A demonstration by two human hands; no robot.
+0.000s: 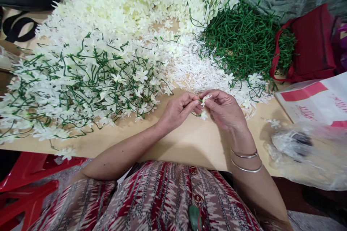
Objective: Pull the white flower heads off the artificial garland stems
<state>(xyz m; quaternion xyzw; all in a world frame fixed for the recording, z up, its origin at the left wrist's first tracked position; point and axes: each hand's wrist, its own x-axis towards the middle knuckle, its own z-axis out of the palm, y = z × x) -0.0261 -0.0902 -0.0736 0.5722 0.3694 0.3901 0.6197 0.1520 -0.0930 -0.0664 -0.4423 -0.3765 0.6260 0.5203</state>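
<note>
Over the table's front part, my left hand (181, 110) and my right hand (223, 108) meet fingertip to fingertip. Between them is a small white artificial flower (206, 99) on a green stem. My left fingers pinch the green stem, while my right thumb and fingers close on the blossom. Another white flower (203, 115) hangs just below my fingers; what holds it is hidden. Just beyond my hands lies a heap of thin white stamens (195, 72). A pile of green plastic stems (241, 39) spreads behind and to the right of it.
Stemmed white flowers (89, 83) cover the table's left side, with loose cream blossoms (130, 3) heaped behind. At right are a red bag (311, 47), a white and red paper bag (320, 97) and a clear plastic bag (303, 155). Red stools (29, 191) stand below left.
</note>
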